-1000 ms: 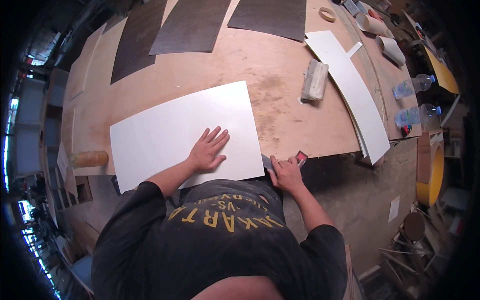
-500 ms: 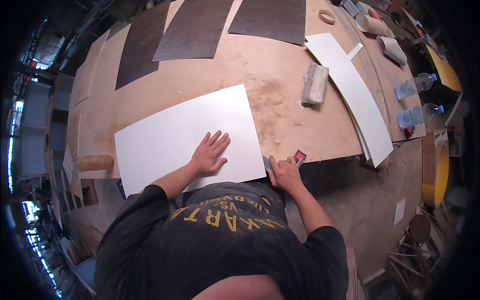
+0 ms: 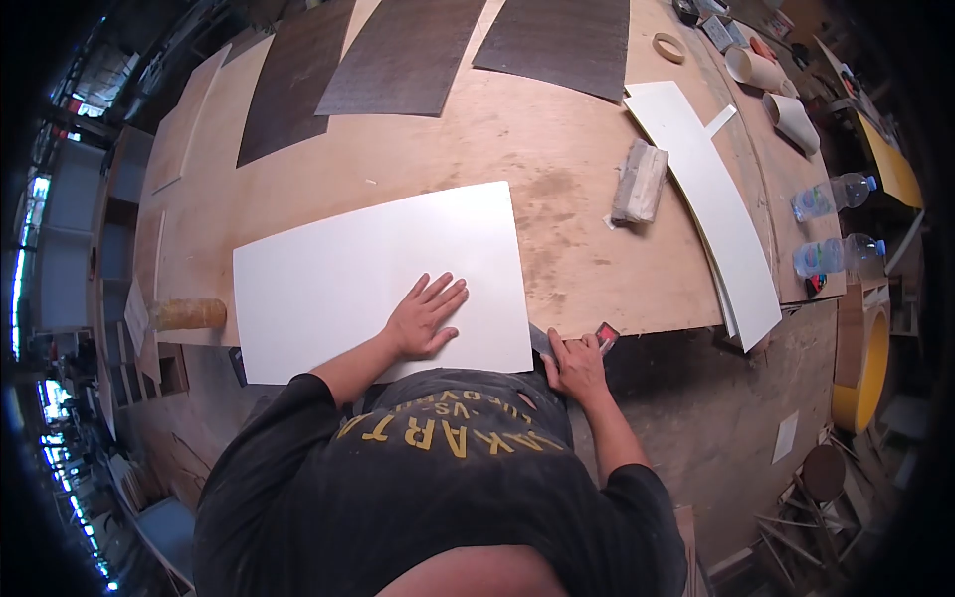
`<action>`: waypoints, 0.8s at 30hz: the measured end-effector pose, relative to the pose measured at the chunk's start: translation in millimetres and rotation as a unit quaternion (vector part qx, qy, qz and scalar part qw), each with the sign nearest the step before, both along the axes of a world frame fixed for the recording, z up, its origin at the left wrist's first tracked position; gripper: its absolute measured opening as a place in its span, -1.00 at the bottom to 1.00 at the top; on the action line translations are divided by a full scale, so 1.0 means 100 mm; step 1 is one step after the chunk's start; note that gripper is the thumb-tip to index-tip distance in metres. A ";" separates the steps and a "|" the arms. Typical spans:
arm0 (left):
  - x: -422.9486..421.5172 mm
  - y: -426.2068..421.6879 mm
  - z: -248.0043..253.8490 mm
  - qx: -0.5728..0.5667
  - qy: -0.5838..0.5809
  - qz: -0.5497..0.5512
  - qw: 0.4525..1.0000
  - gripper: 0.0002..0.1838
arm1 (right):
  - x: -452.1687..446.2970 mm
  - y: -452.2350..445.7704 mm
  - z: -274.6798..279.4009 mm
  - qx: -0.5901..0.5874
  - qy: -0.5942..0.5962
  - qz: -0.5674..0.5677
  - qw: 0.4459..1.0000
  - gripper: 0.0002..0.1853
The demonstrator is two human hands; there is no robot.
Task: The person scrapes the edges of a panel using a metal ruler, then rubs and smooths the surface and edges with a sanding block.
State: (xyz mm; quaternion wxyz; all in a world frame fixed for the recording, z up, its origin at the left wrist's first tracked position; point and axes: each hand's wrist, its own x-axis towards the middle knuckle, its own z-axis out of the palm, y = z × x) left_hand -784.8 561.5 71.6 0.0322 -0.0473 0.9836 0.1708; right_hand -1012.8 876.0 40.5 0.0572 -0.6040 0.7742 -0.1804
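Observation:
A white rectangular sheet (image 3: 338, 269) lies flat on the wooden worktable (image 3: 418, 149) at its near edge. My left hand (image 3: 428, 316) rests on the sheet's right half, palm down with the fingers spread. Just off the sheet's lower right corner, my right hand (image 3: 577, 366) is closed round a flat-bladed tool (image 3: 539, 339). Its grey blade shows by the sheet's right edge, and a red and black end (image 3: 606, 336) sticks out past the knuckles. My fingers cover the middle of the tool, so its exact kind cannot be made out.
Dark brown sheets (image 3: 398, 60) lie along the far side. To the right are a wrapped block (image 3: 640, 182), long white strips (image 3: 706, 189), a tape roll (image 3: 669, 47) and two water bottles (image 3: 821, 257). A tan cylinder (image 3: 189, 313) lies at the left edge.
The view has shifted and turned slightly. My left hand stays flat on the white sheet. The right hand still grips the tool by the sheet's right edge, slightly nearer my body.

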 end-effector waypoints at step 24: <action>0.05 0.01 -0.03 -0.012 -0.015 -0.001 1.000 -0.12 | 0.16 -0.01 0.07 0.035 0.001 -0.027 0.999 -0.42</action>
